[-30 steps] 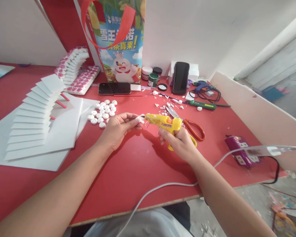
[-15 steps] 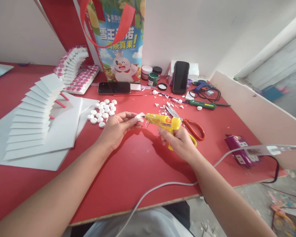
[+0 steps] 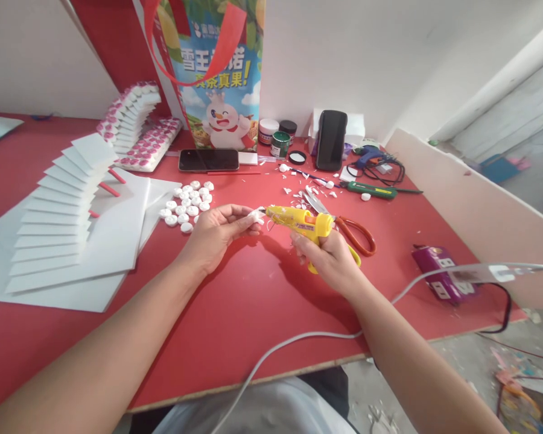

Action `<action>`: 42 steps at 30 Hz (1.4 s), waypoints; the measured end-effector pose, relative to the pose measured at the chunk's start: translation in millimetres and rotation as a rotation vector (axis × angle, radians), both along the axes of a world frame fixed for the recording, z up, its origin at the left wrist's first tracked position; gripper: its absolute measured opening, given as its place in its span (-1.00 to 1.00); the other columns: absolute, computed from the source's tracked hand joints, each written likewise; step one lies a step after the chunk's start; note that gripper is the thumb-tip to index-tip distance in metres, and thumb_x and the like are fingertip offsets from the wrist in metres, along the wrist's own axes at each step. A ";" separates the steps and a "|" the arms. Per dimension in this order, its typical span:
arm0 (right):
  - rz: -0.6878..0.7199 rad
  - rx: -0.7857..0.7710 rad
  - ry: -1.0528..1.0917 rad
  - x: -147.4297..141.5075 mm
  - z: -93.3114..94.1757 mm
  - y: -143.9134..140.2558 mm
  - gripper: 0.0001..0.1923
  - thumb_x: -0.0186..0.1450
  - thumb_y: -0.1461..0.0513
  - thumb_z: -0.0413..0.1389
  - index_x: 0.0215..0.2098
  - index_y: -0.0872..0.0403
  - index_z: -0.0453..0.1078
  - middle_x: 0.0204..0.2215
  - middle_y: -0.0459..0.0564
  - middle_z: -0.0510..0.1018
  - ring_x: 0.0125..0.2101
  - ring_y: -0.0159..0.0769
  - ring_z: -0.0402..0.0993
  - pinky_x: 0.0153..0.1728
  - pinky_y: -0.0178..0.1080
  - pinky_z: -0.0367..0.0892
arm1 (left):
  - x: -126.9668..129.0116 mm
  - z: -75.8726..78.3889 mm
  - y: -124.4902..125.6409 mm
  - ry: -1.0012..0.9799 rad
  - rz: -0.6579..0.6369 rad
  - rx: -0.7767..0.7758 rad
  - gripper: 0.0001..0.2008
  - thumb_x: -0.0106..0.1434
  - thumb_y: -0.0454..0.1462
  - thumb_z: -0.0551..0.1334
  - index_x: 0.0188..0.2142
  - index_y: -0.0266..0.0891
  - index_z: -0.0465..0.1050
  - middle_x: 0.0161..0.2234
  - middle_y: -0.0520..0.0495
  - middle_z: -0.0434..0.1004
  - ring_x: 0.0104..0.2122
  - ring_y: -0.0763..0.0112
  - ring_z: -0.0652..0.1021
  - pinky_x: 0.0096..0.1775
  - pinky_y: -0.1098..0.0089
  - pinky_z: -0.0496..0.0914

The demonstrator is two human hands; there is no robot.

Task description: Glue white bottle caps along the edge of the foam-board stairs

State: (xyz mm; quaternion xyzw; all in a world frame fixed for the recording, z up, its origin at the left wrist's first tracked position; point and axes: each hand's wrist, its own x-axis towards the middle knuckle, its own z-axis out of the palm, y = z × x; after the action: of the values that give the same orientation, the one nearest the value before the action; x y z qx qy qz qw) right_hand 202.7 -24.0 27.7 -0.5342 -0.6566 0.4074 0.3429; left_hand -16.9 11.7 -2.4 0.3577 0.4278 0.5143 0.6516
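white piece (image 3: 255, 216): pinched in the left hand (image 3: 215, 232), mostly covered by the fingertips; its shape is too small to tell.
glue gun (image 3: 301, 224): handle and trigger buried in the right hand (image 3: 330, 259); whether the nozzle touches the white piece cannot be told.
scissors (image 3: 344, 229): blades partly hidden behind the glue gun, near handle loop behind the right hand.
printed bag (image 3: 217, 72): top cut off by the upper edge.
white cable (image 3: 298, 340): runs off the near edge, its end unseen.
table (image 3: 235, 301): left end cut off by the frame.
small jars (image 3: 280, 138): labels too small to read.
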 end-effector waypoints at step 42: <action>-0.039 -0.032 -0.055 4.5 -2.0 0.8 -0.58 0.40 0.02 0.08 -0.54 0.06 0.32 -0.64 -0.11 0.36 -0.59 -0.40 0.26 -0.55 -0.29 0.13 | -1.6 -2.5 1.5 0.023 0.073 0.041 -0.70 0.01 -0.22 0.57 -0.31 -0.31 0.61 -0.39 -0.06 0.68 -0.39 0.38 0.66 -0.17 0.32 0.58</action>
State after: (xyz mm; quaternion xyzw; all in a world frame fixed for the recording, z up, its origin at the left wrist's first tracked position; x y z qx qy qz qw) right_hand 207.2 -23.2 25.7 -0.5631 -0.6487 0.3962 0.3243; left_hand -18.5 13.2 -5.0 0.3609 0.4374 0.5424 0.6199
